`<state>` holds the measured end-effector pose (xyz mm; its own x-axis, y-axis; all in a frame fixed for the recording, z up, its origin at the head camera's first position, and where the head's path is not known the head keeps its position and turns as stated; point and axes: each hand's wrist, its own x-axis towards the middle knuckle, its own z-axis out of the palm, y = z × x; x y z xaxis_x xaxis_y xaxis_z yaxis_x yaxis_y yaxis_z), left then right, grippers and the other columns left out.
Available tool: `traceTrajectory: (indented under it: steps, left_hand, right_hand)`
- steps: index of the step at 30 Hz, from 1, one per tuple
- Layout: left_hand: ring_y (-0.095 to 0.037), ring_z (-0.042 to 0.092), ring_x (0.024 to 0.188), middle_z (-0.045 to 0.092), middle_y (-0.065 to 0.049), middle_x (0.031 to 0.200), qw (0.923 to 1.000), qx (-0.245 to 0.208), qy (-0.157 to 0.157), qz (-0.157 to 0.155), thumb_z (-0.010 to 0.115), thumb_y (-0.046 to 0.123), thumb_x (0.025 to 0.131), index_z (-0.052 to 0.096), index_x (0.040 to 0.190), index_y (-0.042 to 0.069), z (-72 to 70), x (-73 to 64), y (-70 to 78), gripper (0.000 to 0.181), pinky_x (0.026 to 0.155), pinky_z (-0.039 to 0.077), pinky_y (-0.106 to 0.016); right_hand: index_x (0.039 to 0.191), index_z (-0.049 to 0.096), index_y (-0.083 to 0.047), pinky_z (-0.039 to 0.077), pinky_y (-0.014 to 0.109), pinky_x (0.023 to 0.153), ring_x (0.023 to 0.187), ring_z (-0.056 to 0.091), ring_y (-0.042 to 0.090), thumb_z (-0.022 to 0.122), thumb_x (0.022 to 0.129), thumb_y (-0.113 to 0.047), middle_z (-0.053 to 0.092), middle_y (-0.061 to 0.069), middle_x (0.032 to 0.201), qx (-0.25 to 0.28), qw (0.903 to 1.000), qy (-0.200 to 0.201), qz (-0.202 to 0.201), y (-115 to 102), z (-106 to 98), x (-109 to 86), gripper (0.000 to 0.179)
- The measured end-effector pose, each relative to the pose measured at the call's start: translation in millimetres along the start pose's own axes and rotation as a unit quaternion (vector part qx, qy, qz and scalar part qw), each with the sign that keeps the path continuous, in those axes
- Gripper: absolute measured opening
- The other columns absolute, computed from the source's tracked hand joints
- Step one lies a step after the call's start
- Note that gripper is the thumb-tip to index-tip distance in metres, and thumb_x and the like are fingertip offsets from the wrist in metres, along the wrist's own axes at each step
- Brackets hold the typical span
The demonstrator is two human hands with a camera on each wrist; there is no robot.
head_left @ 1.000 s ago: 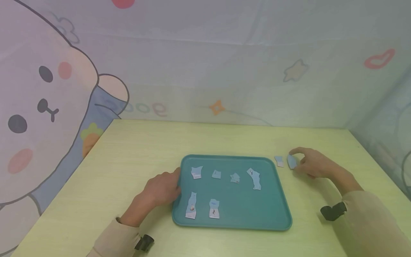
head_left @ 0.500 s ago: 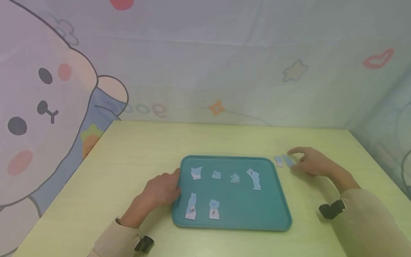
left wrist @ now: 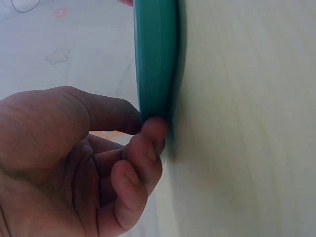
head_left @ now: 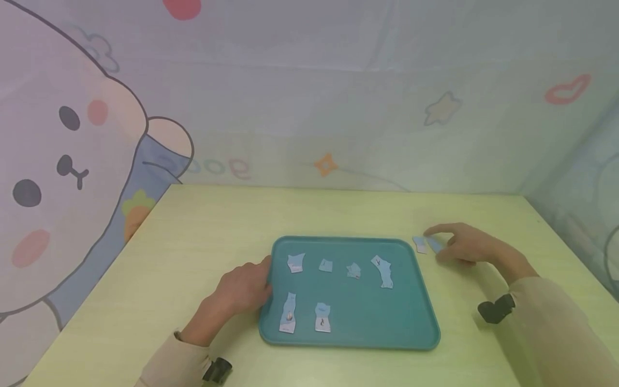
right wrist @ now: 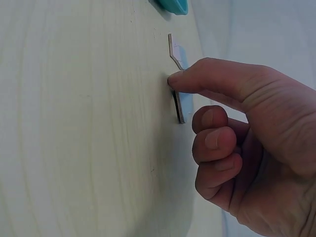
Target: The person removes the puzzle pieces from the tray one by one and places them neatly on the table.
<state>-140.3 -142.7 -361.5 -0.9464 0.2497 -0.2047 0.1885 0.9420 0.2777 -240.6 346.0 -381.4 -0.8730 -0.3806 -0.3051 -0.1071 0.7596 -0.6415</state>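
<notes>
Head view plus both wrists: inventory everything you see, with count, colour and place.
tray: 1, teal, on the table
tray pieces: 6, pale blue, some part white, four far, two near
loose pieces: 2, pale blue, one part white, on the table right of the tray
table: 1, pale yellow, beneath the tray
backdrop: 1, pale with cartoon prints, behind the table
wrist units: 2, black, one per wrist
sleeves: 2, beige, on the arms
left grip: 1, holding the tray's left rim
right grip: 1, at the loose pieces

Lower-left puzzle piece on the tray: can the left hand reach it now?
Likely yes, but the left hand grips the tray's rim and must let go; nothing covers the puzzle piece.
</notes>
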Motion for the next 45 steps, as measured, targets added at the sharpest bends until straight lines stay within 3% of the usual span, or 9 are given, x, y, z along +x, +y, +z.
traceTrajectory:
  steps: [9, 19, 28, 37, 45]
  left_hand:
    - [-0.023, 0.056, 0.076, 0.063, -0.013, 0.093, 1.0000, -0.003, 0.003, 0.002, 0.060, 0.009, 0.100, 0.046, 0.150, -0.007, -0.8, 0.5, 0.4, 0.054, 0.060, 0.044, -0.037]
    - [-0.021, 0.055, 0.070, 0.057, -0.009, 0.082, 0.9999, -0.009, 0.009, 0.007, 0.058, 0.008, 0.100, 0.050, 0.143, -0.007, 0.5, 0.5, -0.4, 0.046, 0.056, 0.041, -0.035]
    - [-0.022, 0.056, 0.073, 0.063, -0.014, 0.093, 0.9999, -0.009, 0.006, 0.004, 0.059, 0.008, 0.100, 0.045, 0.150, -0.008, 0.2, 0.8, -0.1, 0.055, 0.058, 0.042, -0.035]
    - [-0.021, 0.055, 0.070, 0.061, -0.011, 0.087, 0.9999, -0.010, 0.009, 0.006, 0.059, 0.008, 0.100, 0.047, 0.149, -0.008, 1.1, 0.2, -0.3, 0.053, 0.057, 0.041, -0.034]
    - [-0.021, 0.056, 0.072, 0.064, -0.014, 0.092, 0.9999, -0.009, 0.007, 0.004, 0.059, 0.008, 0.100, 0.045, 0.151, -0.009, 0.0, -0.8, 0.7, 0.056, 0.057, 0.042, -0.034]
  right_hand:
    - [0.149, 0.053, -0.001, 0.034, 0.028, 0.050, 0.049, 0.031, 0.012, 0.078, 0.091, -0.020, 0.034, -0.005, 0.057, -0.011, 0.9998, 0.015, 0.009, 4.3, -2.7, -3.0, 0.066]
    - [0.155, 0.048, -0.003, 0.032, 0.027, 0.049, 0.049, 0.031, 0.011, 0.072, 0.089, -0.010, 0.035, -0.004, 0.061, 0.016, 0.9998, -0.003, 0.009, 7.0, -3.8, -7.4, 0.070]
    - [0.151, 0.051, -0.001, 0.034, 0.028, 0.049, 0.049, 0.031, 0.011, 0.076, 0.091, -0.014, 0.034, -0.005, 0.060, 0.019, 0.9996, 0.016, 0.010, 9.3, -4.5, -9.2, 0.067]
    - [0.152, 0.049, 0.001, 0.034, 0.028, 0.049, 0.048, 0.030, 0.011, 0.077, 0.093, -0.017, 0.034, -0.005, 0.059, 0.027, 0.9992, 0.027, 0.012, 13.9, -3.7, -8.7, 0.067]
    - [0.153, 0.048, 0.000, 0.034, 0.028, 0.049, 0.048, 0.030, 0.011, 0.078, 0.092, -0.021, 0.035, -0.005, 0.059, 0.019, 0.9993, 0.031, 0.009, 14.0, -5.6, -8.5, 0.071]
